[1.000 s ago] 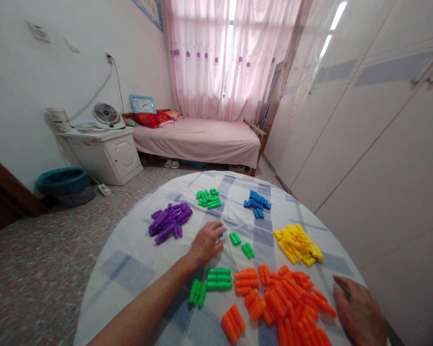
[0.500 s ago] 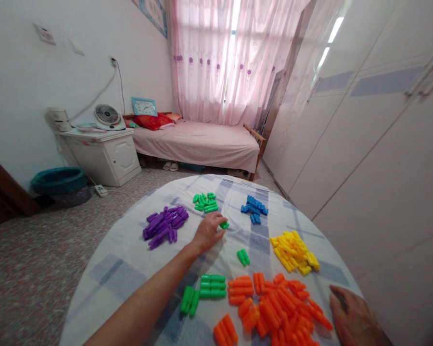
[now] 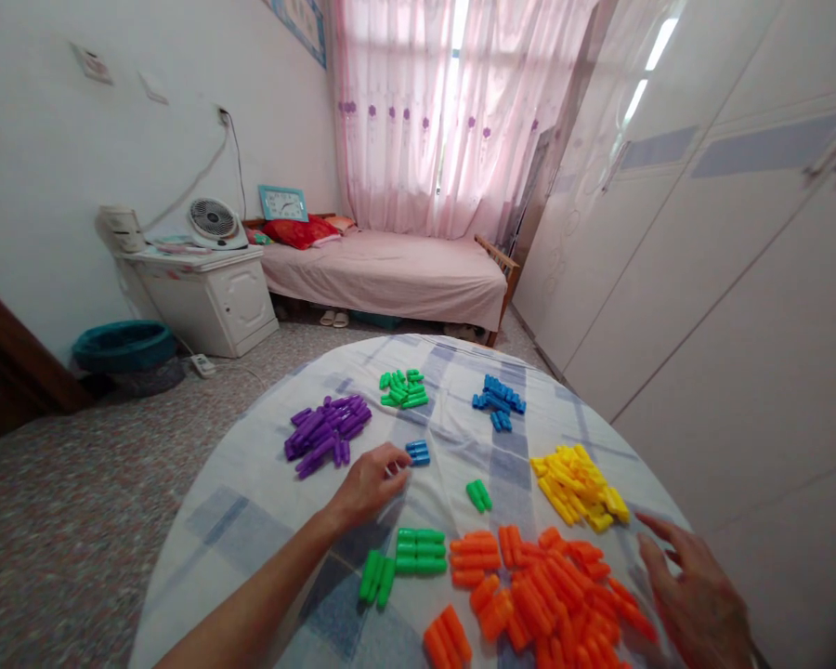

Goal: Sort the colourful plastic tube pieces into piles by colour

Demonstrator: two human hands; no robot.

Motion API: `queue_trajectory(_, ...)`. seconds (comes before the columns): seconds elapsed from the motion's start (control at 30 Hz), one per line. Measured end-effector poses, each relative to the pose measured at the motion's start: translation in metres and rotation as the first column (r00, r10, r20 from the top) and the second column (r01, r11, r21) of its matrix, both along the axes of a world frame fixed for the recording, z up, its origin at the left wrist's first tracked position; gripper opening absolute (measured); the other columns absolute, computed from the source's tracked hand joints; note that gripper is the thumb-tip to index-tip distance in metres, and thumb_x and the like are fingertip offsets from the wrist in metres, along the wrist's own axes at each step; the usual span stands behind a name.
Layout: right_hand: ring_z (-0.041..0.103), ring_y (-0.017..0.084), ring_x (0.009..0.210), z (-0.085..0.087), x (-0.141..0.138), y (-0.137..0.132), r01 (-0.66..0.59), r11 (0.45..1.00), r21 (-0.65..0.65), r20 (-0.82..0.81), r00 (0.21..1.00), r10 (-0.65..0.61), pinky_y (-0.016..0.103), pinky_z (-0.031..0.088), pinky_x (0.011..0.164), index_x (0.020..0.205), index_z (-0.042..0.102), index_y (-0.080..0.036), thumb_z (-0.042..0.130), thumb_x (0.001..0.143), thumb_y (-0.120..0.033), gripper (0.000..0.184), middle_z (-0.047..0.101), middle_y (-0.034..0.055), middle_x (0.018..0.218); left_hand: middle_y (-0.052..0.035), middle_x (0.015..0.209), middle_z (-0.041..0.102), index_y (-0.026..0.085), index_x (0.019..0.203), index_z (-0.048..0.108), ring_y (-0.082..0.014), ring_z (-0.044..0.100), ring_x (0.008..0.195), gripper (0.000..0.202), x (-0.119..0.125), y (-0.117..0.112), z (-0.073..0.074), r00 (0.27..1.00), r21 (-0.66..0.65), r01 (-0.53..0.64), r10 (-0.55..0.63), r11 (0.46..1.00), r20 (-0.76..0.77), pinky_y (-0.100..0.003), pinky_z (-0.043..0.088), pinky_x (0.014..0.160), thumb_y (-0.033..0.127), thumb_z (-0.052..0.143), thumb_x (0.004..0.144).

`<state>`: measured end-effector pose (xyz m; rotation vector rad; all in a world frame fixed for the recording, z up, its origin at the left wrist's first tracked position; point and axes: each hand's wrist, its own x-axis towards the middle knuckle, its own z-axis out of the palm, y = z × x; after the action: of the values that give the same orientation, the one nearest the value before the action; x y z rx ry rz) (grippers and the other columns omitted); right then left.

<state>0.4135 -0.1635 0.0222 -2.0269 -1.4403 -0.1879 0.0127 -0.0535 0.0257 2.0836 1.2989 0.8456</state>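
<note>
My left hand point(image 3: 371, 485) is over the middle of the table, thumb and fingers curved apart. Its fingertips are beside a small row of blue plastic tube-shaped pieces point(image 3: 418, 452); whether they touch is unclear. Nearer me lie green pieces point(image 3: 421, 551), with a slanted green group point(image 3: 377, 578) beside them and a green pair point(image 3: 479, 496) farther right. My right hand point(image 3: 697, 590) is at the right edge, fingers spread, holding nothing. Just left of it spreads a large heap of orange pieces point(image 3: 557, 599), and beyond its fingertips is a yellow heap point(image 3: 580, 488).
A purple heap point(image 3: 327, 432) lies at the left of the round table, whose checked cloth point(image 3: 229, 557) shows between groups. Farther back are a green pile point(image 3: 403, 388) and a blue pile point(image 3: 500, 400). Beyond the table stands a bed point(image 3: 390, 269); wardrobes point(image 3: 703, 279) line the right.
My left hand has drawn back toward me. The green at its fingertips is no longer seen there; a blue row shows beside them. My right hand has shifted and its fingers have spread.
</note>
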Motion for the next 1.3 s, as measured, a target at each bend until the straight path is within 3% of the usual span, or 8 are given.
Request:
queue_trajectory(0.1, 0.06, 0.023, 0.094, 0.028, -0.052, 0.036, -0.288, 0.955, -0.075, -0.134, 0.952, 0.276, 0.038, 0.047, 0.085, 0.102, 0.061, -0.021, 0.041, 0.082, -0.043, 0.036, 0.064, 0.008, 0.106, -0.0009, 0.084, 0.063, 0.019, 0.089, 0.066, -0.0129, 0.057, 0.075, 0.016, -0.007, -0.021, -0.009, 0.993, -0.072, 0.117, -0.116, 0.991, 0.018, -0.023, 0.044, 0.069, 0.027, 0.058, 0.078)
queue_trajectory(0.27, 0.052, 0.02, 0.11, 0.039, -0.148, 0.102, -0.688, 0.699, -0.195, -0.11, 0.723, 0.682, 0.035, 0.04, 0.096, 0.113, 0.058, -0.021, 0.05, 0.081, -0.026, 0.034, 0.058, 0.0074, 0.117, -0.0022, 0.089, 0.061, 0.021, 0.08, 0.07, -0.0162, 0.055, 0.088, 0.014, -0.006, -0.025, -0.014, 0.976, 0.018, 0.211, -0.21, 0.977, -0.053, -0.026, 0.041, 0.079, 0.028, 0.071, 0.068)
queue_trajectory(0.37, 0.049, 0.021, 0.113, 0.031, -0.187, 0.13, -0.739, 0.591, -0.323, -0.019, 0.63, 0.776, 0.035, 0.038, 0.096, 0.122, 0.053, -0.022, 0.059, 0.075, -0.023, 0.047, 0.054, 0.0086, 0.123, -0.0023, 0.088, 0.061, 0.021, 0.074, 0.069, -0.0155, 0.055, 0.087, 0.008, -0.004, -0.023, -0.016, 0.977, 0.017, 0.213, -0.213, 0.977, -0.029, -0.026, 0.041, 0.079, 0.027, 0.069, 0.07)
queue_trajectory(0.53, 0.051, 0.025, 0.106, 0.015, -0.218, 0.154, -0.721, 0.548, -0.424, 0.033, 0.592, 0.805, 0.036, 0.039, 0.088, 0.112, 0.06, -0.022, 0.068, 0.066, -0.025, 0.047, 0.059, 0.0084, 0.114, -0.0024, 0.087, 0.062, 0.02, 0.074, 0.069, -0.0158, 0.056, 0.086, 0.006, -0.005, -0.021, -0.02, 0.977, 0.016, 0.212, -0.212, 0.977, -0.003, -0.027, 0.042, 0.08, 0.025, 0.069, 0.07)
queue_trajectory(0.7, 0.053, 0.021, 0.095, 0.018, -0.212, 0.16, -0.659, 0.6, -0.453, 0.081, 0.64, 0.764, 0.03, 0.039, 0.083, 0.104, 0.063, -0.021, 0.067, 0.069, -0.029, 0.037, 0.061, 0.006, 0.102, -0.0018, 0.087, 0.062, 0.02, 0.075, 0.069, -0.0151, 0.056, 0.086, 0.007, -0.006, -0.019, -0.021, 0.973, 0.012, 0.229, -0.229, 0.973, 0.03, -0.025, 0.041, 0.08, 0.021, 0.069, 0.068)
queue_trajectory(0.93, 0.05, 0.027, 0.101, 0.042, -0.151, 0.192, -0.393, 0.856, -0.336, 0.195, 0.86, 0.472, 0.037, 0.037, 0.085, 0.109, 0.06, -0.013, 0.057, 0.079, -0.029, 0.034, 0.058, 0.0141, 0.108, -0.0013, 0.088, 0.063, 0.02, 0.079, 0.069, -0.0145, 0.056, 0.086, 0.012, -0.008, -0.019, -0.02, 0.972, 0.0, 0.23, -0.23, 0.973, 0.042, -0.024, 0.04, 0.079, 0.021, 0.07, 0.067)
queue_trajectory(1.07, 0.051, 0.029, 0.103, 0.048, -0.129, 0.201, -0.298, 0.922, -0.247, 0.199, 0.916, 0.349, 0.04, 0.039, 0.084, 0.116, 0.056, -0.013, 0.054, 0.082, -0.034, 0.04, 0.056, 0.0158, 0.114, -0.0017, 0.09, 0.063, 0.02, 0.081, 0.069, -0.0146, 0.056, 0.088, 0.013, -0.008, -0.019, -0.018, 0.972, -0.009, 0.231, -0.23, 0.973, 0.041, -0.024, 0.04, 0.081, 0.021, 0.069, 0.069)
queue_trajectory(1.3, 0.048, 0.025, 0.112, 0.047, -0.073, 0.144, -0.262, 0.963, -0.057, 0.171, 0.948, 0.268, 0.039, 0.037, 0.095, 0.115, 0.057, -0.014, 0.038, 0.086, -0.039, 0.043, 0.055, 0.0122, 0.12, -0.0024, 0.089, 0.063, 0.019, 0.082, 0.069, -0.0152, 0.056, 0.087, 0.011, -0.008, -0.019, -0.015, 0.974, -0.029, 0.225, -0.224, 0.974, 0.03, -0.025, 0.042, 0.081, 0.02, 0.062, 0.073)
